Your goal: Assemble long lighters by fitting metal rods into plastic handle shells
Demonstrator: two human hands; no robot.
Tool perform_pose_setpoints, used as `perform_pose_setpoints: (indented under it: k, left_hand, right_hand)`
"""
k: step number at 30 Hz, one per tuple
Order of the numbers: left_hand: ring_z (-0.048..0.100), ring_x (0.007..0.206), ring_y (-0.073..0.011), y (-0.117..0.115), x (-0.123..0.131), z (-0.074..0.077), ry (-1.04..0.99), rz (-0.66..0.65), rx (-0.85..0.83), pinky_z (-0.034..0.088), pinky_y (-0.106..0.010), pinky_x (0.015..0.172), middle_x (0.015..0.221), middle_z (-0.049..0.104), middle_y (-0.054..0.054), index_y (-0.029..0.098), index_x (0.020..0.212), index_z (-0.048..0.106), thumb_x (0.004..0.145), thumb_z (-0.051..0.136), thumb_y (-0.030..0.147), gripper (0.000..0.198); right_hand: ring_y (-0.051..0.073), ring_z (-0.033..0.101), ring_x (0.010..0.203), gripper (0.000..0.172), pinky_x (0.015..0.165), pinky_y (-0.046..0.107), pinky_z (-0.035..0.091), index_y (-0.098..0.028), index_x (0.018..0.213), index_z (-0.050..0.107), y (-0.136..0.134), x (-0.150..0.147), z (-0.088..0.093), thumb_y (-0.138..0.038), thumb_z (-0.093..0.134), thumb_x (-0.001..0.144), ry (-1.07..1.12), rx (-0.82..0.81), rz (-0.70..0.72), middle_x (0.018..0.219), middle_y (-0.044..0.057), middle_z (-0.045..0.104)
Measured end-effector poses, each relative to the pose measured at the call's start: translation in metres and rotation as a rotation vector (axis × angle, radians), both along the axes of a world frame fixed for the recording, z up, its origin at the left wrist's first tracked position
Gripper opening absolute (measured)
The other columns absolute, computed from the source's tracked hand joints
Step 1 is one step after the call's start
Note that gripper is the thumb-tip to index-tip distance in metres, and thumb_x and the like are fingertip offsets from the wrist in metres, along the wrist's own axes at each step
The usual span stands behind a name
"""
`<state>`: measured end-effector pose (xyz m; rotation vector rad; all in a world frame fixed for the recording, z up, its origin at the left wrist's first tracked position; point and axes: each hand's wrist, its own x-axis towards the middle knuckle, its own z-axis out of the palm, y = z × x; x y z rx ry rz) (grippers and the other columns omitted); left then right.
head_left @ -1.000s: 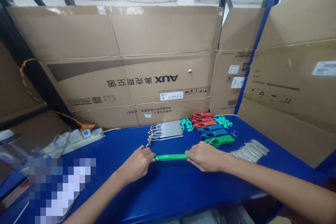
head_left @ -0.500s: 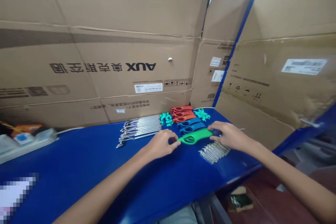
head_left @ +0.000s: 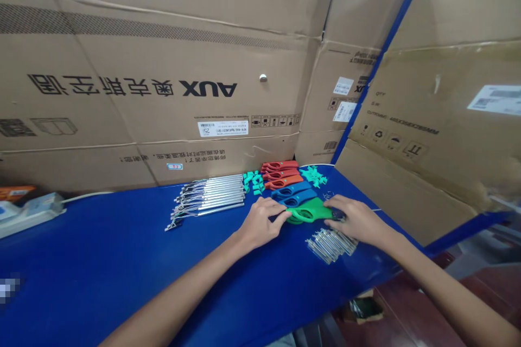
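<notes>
A bright green plastic handle-like piece with an oval loop [head_left: 319, 209] spans the gap between my hands, low over the blue table; more green shows beneath it. My left hand [head_left: 260, 223] pinches the loop end between thumb and fingers. At the opposite end, my right hand [head_left: 358, 220] is closed around it, where a dark part shows by the fingertips. Just behind lie blue handle pieces [head_left: 296, 192] of similar shape, then orange and red ones [head_left: 283, 180]. A row of short metal parts [head_left: 330, 245] lies below my right hand.
Long silver rods with cord ends [head_left: 220, 195] lie left of the handles. Small teal pieces [head_left: 257, 180] sit beside them, and a second teal pile [head_left: 313, 175] at the back right. Cardboard walls [head_left: 154, 49] enclose the back and right. A power strip [head_left: 35, 214] stands far left.
The view has shifted closer. Both hands keep hold of the green piece, which has moved slightly right relative to the blue ones. Green now shows beneath it.
</notes>
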<state>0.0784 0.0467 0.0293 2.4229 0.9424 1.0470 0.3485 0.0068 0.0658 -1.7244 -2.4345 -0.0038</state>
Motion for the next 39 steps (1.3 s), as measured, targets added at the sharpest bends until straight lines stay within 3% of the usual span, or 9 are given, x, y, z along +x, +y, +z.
perform_pose_setpoints:
  k: [5, 13, 25, 30, 39]
  left_hand:
    - [0.063, 0.077, -0.0153, -0.001, 0.002, -0.004, -0.046, 0.017, -0.029, 0.042, -0.031, 0.080, 0.082, 0.073, -0.001, 0.021, 0.079, 0.072, 0.093, 0.055, 0.030, 0.023]
    - [0.063, 0.087, -0.0217, 0.001, 0.000, -0.018, 0.042, 0.053, -0.066, 0.040, -0.037, 0.082, 0.089, 0.072, -0.004, 0.018, 0.087, 0.072, 0.088, 0.061, 0.030, 0.016]
    - [0.064, 0.082, -0.0202, 0.006, 0.001, -0.024, 0.164, 0.097, -0.191, 0.044, -0.032, 0.080, 0.089, 0.071, -0.005, 0.018, 0.094, 0.070, 0.081, 0.065, 0.030, 0.018]
    - [0.065, 0.074, -0.0175, 0.011, 0.001, -0.027, 0.206, 0.060, -0.227, 0.043, -0.027, 0.077, 0.080, 0.072, -0.001, 0.020, 0.083, 0.070, 0.085, 0.060, 0.025, 0.012]
    - [0.067, 0.076, -0.0181, 0.016, 0.002, -0.029, 0.218, 0.059, -0.219, 0.043, -0.027, 0.075, 0.085, 0.073, -0.003, 0.019, 0.085, 0.071, 0.088, 0.056, 0.025, 0.017]
  right_hand:
    - [0.025, 0.063, 0.097, 0.031, 0.087, 0.037, 0.048, -0.017, 0.109, 0.063, 0.014, 0.005, -0.002, -0.030, 0.059, 0.082, 0.046, 0.039, 0.004, 0.109, 0.009, 0.065]
    - [0.026, 0.062, 0.094, 0.038, 0.081, 0.036, 0.047, -0.016, 0.117, 0.059, 0.034, 0.005, -0.008, -0.032, 0.063, 0.083, 0.029, -0.062, -0.034, 0.105, 0.010, 0.065]
    - [0.026, 0.062, 0.097, 0.043, 0.084, 0.037, 0.046, -0.016, 0.125, 0.055, 0.040, 0.007, -0.018, -0.032, 0.060, 0.086, 0.035, -0.120, -0.049, 0.108, 0.012, 0.064]
    - [0.028, 0.061, 0.103, 0.044, 0.088, 0.038, 0.046, -0.014, 0.126, 0.055, 0.041, 0.008, -0.021, -0.031, 0.060, 0.086, 0.057, -0.126, -0.046, 0.114, 0.014, 0.063]
    - [0.027, 0.060, 0.107, 0.041, 0.092, 0.039, 0.046, -0.016, 0.121, 0.058, 0.039, 0.012, -0.025, -0.032, 0.062, 0.084, 0.094, -0.096, -0.038, 0.116, 0.013, 0.063]
